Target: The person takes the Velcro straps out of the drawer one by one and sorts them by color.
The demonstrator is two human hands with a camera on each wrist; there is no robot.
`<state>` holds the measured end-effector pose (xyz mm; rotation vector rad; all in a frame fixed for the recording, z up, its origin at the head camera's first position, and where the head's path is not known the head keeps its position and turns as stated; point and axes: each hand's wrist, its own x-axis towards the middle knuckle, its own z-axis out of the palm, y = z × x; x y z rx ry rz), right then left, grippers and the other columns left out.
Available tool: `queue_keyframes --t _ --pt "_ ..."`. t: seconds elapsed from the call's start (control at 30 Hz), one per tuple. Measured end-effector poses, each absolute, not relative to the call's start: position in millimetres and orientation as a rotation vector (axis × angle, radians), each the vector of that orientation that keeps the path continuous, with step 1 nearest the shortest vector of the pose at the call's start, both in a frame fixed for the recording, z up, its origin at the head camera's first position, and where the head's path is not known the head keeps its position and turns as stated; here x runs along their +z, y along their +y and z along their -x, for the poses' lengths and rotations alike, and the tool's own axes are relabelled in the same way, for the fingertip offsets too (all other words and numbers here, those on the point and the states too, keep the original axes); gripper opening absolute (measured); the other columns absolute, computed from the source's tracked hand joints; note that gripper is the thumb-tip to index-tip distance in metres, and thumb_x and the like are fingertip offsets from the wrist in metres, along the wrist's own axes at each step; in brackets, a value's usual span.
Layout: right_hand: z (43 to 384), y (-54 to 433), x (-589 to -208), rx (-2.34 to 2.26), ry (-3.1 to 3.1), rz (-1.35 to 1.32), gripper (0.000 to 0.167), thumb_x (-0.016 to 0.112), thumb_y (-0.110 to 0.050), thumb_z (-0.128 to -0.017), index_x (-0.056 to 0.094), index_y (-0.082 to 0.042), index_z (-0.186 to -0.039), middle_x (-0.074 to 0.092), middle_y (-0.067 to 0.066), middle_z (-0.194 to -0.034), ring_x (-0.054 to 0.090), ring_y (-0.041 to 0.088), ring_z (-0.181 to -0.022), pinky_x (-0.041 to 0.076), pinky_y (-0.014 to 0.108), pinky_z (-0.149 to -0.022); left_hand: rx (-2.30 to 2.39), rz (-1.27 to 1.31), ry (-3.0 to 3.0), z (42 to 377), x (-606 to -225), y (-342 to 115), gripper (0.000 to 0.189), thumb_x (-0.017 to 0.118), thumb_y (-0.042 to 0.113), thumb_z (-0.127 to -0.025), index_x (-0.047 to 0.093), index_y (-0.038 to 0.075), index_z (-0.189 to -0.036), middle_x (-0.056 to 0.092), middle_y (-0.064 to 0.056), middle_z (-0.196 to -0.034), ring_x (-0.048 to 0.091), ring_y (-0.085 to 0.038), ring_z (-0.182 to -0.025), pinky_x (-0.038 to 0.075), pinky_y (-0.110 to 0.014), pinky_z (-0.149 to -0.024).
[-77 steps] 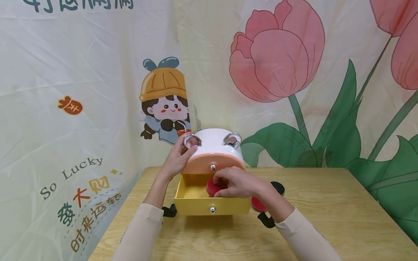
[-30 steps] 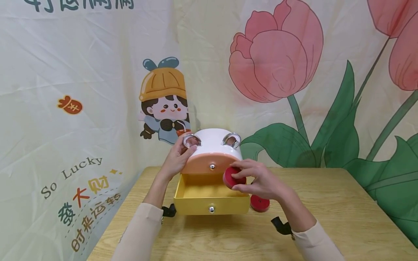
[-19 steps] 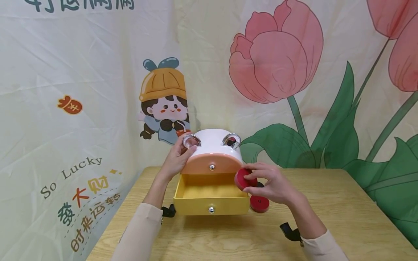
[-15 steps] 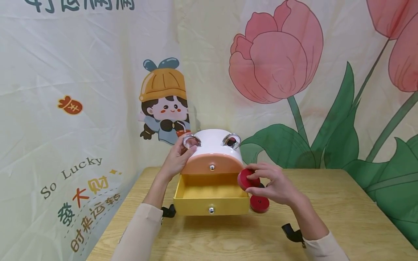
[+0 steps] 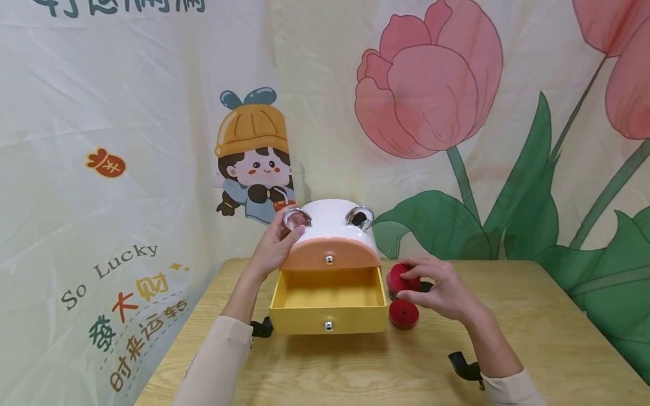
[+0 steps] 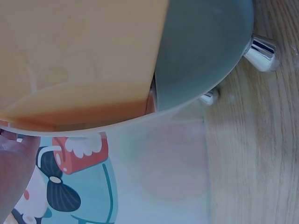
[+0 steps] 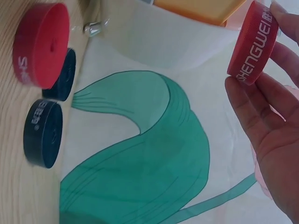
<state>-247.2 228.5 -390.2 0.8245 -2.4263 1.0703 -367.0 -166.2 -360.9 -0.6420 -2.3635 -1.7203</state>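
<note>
A small white drawer box (image 5: pixel 332 220) with silver ring eyes stands on the table. Its peach upper drawer (image 5: pixel 330 252) is closed, and its yellow lower drawer (image 5: pixel 328 320) is pulled out with nothing inside. My left hand (image 5: pixel 269 251) grips the box at its left ring eye, thumb in front. To the right of the box, my right hand (image 5: pixel 447 288) pinches a red tape roll (image 7: pixel 253 43) between thumb and fingers, lifted above the table. White SHENGWEI lettering shows on its outer side. Another red tape roll (image 5: pixel 404 314) lies flat on the table beside the yellow drawer.
Two dark tape rolls (image 7: pixel 43 133) lie on the wooden table (image 5: pixel 508 338) near the red one, partly hidden by the right hand in the head view. A printed cloth (image 5: pixel 325 84) with tulips and a cartoon figure hangs behind the table.
My right hand has lifted the red tape roll out of the yellow drawer and carried it right, beyond the drawer's side. My left hand has stayed on the box.
</note>
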Motion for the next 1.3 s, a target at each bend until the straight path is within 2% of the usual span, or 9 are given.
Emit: queue_keyframes --t 0.23,0.33,0.53,0.67,0.8,0.93,1.03,1.17,1.3 --pt "252 236 -398 0.96 -2.535 -0.741 0.035 0.091 -0.03 -0.081 0.082 -0.015 -0.111 0.068 0.013 -0.138 0.059 0.037 -0.127 0.062 0.049 -0.086 -1.709 0.641 -2.363 366 -361 -167 0.061 0.066 0.048 -0.101 0.037 0.042 -0.154 0.055 -0.004 -0.145 0.057 -0.031 -0.124 0.048 -0.051 -0.112" --pt "254 240 -402 0.943 -2.569 -0.729 0.034 0.091 -0.028 -0.081 0.082 -0.014 -0.111 0.068 0.013 -0.137 0.059 0.039 -0.127 0.061 0.05 -0.087 -1.703 0.647 -2.361 366 -361 -167 0.06 0.065 0.048 -0.101 0.037 0.042 -0.154 0.055 -0.005 -0.144 0.058 -0.031 -0.123 0.049 -0.05 -0.11" --pt "260 248 -410 0.956 -2.644 -0.682 0.036 0.091 -0.029 -0.081 0.082 -0.014 -0.112 0.068 0.014 -0.138 0.059 0.04 -0.127 0.062 0.046 -0.086 -1.696 0.657 -2.354 368 -361 -167 0.06 0.065 0.046 -0.101 0.037 0.039 -0.155 0.056 -0.005 -0.142 0.059 -0.029 -0.12 0.053 -0.039 -0.105" --pt "263 254 -414 0.996 -2.717 -0.67 0.033 0.092 -0.028 -0.08 0.082 -0.014 -0.108 0.07 0.013 -0.132 0.063 0.036 -0.121 0.063 0.041 -0.085 -1.699 0.652 -2.356 368 -362 -168 0.064 0.066 0.046 -0.101 0.036 0.034 -0.157 0.056 -0.006 -0.143 0.059 -0.029 -0.122 0.05 -0.046 -0.11" --pt "267 259 -417 1.034 -2.796 -0.662 0.025 0.093 -0.025 -0.078 0.083 -0.017 -0.099 0.073 0.009 -0.123 0.064 0.029 -0.11 0.062 0.033 -0.08 -1.707 0.646 -2.36 368 -362 -167 0.064 0.067 0.049 -0.1 0.037 0.037 -0.156 0.056 -0.005 -0.143 0.058 -0.031 -0.124 0.047 -0.054 -0.112" --pt "272 263 -422 1.04 -2.861 -0.65 0.023 0.094 -0.026 -0.076 0.082 -0.019 -0.094 0.073 0.009 -0.12 0.063 0.026 -0.106 0.061 0.032 -0.078 -1.709 0.65 -2.362 369 -362 -167 0.062 0.067 0.049 -0.1 0.038 0.04 -0.154 0.056 -0.005 -0.143 0.058 -0.031 -0.124 0.047 -0.053 -0.112" --pt "274 267 -427 1.016 -2.897 -0.6 0.023 0.095 -0.025 -0.075 0.081 -0.019 -0.092 0.073 0.011 -0.123 0.064 0.026 -0.107 0.061 0.034 -0.08 -1.705 0.662 -2.359 369 -362 -166 0.064 0.066 0.045 -0.101 0.036 0.033 -0.157 0.056 -0.007 -0.143 0.058 -0.031 -0.124 0.047 -0.051 -0.112" --pt "278 271 -433 0.964 -2.932 -0.564 0.023 0.096 -0.021 -0.074 0.08 -0.017 -0.09 0.074 0.004 -0.107 0.063 0.023 -0.097 0.058 0.031 -0.077 -1.703 0.661 -2.362 369 -362 -166 0.065 0.065 0.04 -0.103 0.033 0.028 -0.159 0.055 -0.007 -0.144 0.057 -0.031 -0.125 0.047 -0.049 -0.113" --pt "279 275 -439 0.935 -2.964 -0.56 0.023 0.095 -0.018 -0.074 0.079 -0.014 -0.088 0.071 -0.002 -0.088 0.059 0.02 -0.082 0.054 0.028 -0.069 -1.703 0.652 -2.367 368 -361 -167 0.062 0.065 0.04 -0.103 0.035 0.035 -0.157 0.055 -0.007 -0.145 0.057 -0.031 -0.126 0.047 -0.05 -0.113"
